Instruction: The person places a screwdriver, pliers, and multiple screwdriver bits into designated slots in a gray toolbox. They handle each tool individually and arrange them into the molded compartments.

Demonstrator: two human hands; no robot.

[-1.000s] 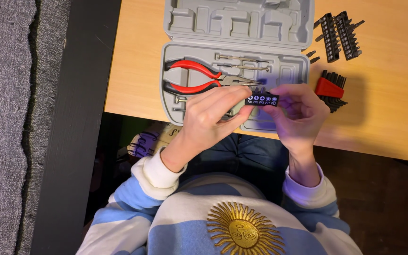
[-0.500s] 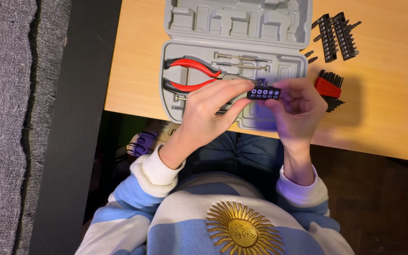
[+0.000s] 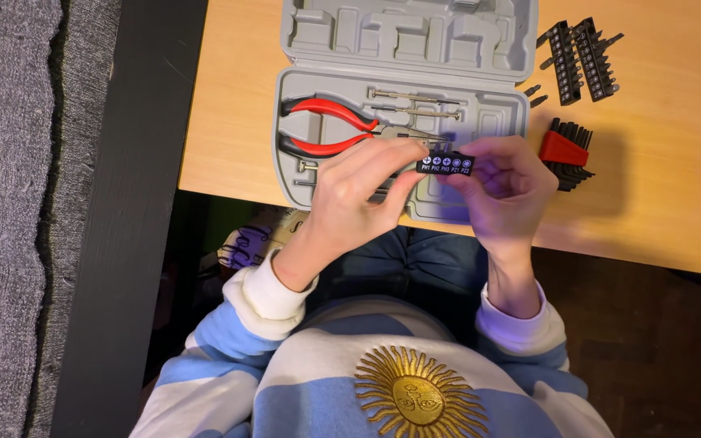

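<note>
A small black bit holder strip (image 3: 445, 164) with several screwdriver bits in it is held between both hands above the lower half of an open grey tool case (image 3: 501, 109). My left hand (image 3: 359, 191) pinches its left end with thumb and fingers. My right hand (image 3: 509, 191) grips its right end. Red-handled pliers (image 3: 330, 128) lie in the case just left of my left hand's fingertips. Thin metal screwdrivers (image 3: 415, 104) rest in slots above the strip.
The case sits on a light wooden table (image 3: 229, 105). Two black bit racks (image 3: 582, 58) lie at the upper right, and a red holder with black hex keys (image 3: 565, 150) sits beside my right hand. A dark floor strip and grey carpet (image 3: 10, 203) run along the left.
Both hands with the bit strip have stayed almost in place over the case, shifting only slightly as the view moved.
</note>
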